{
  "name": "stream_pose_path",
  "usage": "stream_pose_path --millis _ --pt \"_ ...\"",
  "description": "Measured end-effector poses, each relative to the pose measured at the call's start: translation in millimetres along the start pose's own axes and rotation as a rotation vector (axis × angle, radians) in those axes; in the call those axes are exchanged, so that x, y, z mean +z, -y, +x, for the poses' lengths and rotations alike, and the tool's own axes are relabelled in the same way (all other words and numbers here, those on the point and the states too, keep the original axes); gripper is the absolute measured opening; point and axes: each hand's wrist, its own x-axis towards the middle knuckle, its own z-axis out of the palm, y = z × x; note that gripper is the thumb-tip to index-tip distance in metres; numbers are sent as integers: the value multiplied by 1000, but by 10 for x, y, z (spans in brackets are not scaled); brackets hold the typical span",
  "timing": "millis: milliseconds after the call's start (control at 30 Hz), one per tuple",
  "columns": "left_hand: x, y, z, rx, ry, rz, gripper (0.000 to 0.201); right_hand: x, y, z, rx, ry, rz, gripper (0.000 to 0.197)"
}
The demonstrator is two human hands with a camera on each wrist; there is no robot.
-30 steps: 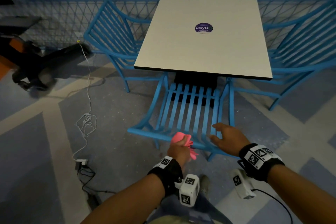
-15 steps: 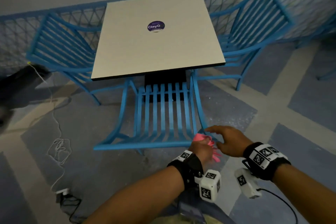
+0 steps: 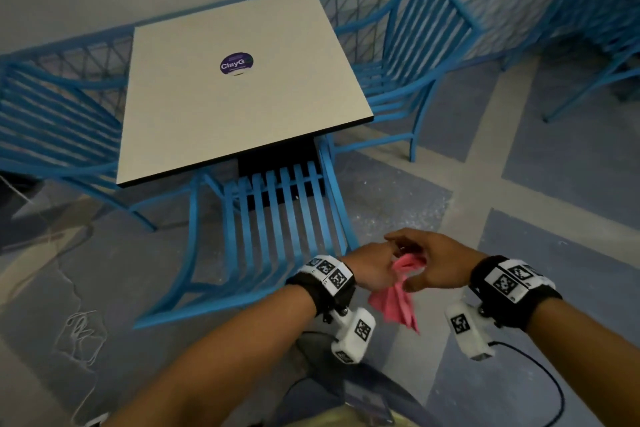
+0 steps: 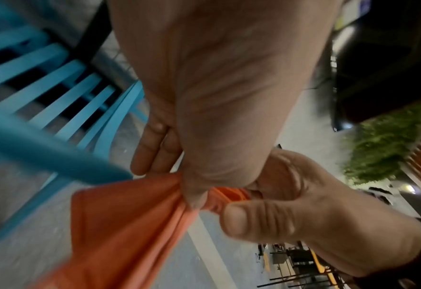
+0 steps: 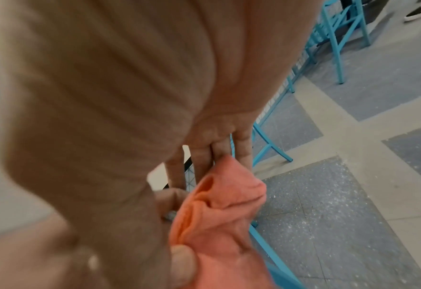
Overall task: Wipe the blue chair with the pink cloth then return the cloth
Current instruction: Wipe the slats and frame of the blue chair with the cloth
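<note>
The blue chair [image 3: 277,218] stands tucked under the table, its slatted back toward me. Just right of its back, the pink cloth [image 3: 398,302] hangs in the air between my two hands. My left hand [image 3: 381,263] pinches its bunched top; in the left wrist view the left hand [image 4: 179,183] nips the pink cloth [image 4: 125,224] beside the chair rail [image 4: 43,148]. My right hand [image 3: 420,267] grips the same bunch from the right. The right wrist view shows its thumb [image 5: 182,262] pressed on the pink cloth [image 5: 224,215].
A white square table [image 3: 194,114] bears a purple sticker [image 3: 237,63]. Other blue chairs stand left [image 3: 52,135] and right [image 3: 415,55] of it, with a blue lattice fence [image 3: 519,3] behind. A white cable [image 3: 81,333] lies coiled on the floor at left.
Both hands have come off the chair's top rail and moved right. My right hand, which rested on the rail, now holds the cloth together with the left. The cloth hangs down.
</note>
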Motion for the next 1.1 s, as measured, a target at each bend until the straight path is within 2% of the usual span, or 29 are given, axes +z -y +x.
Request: stream_pose_path --millis 100,167,233,267,367,433,533,567,667,800,900,933,1000,1066,1100 --pt "-229 -111 -12 70 -11 237 30 8 -48 45 10 -121 -89 82" --pt "-325 -143 40 114 -51 291 27 40 -71 91 35 -185 -193 62" --pt "-359 -153 93 123 -101 248 26 56 -100 137 73 -216 -238 32" --pt "-355 -144 111 121 -123 208 26 52 -112 147 95 -218 -256 24" --pt "-343 -73 97 109 -188 40 33 0 -166 147 181 -224 -360 14" --pt "-359 47 47 83 -257 -49 35 -28 -219 130 286 -263 -416 16" --pt "-390 298 -59 6 -357 -109 31 34 -257 160 408 -261 -386 50" --pt "-388 391 -105 -23 -366 -132 30 80 -249 190 422 -241 -361 55" --pt "-342 643 -241 -117 -349 -153 34 268 -123 270 403 -149 -263 45" --pt "-301 844 -382 -194 -344 -172 40 517 232 316 304 -13 -216 41" --pt "-289 926 -457 -197 -351 -172 43 572 410 315 269 83 -336 54" --pt "-288 943 -476 -193 -353 -172 43 562 413 311 260 99 -380 48" --pt "-287 965 -500 -183 -356 -169 43 513 345 292 284 160 -423 12" --pt "-283 970 -519 -172 -364 -168 41 513 245 294 304 157 -441 23" --pt "-281 969 -531 -168 -367 -167 40 505 272 276 306 113 -447 17"
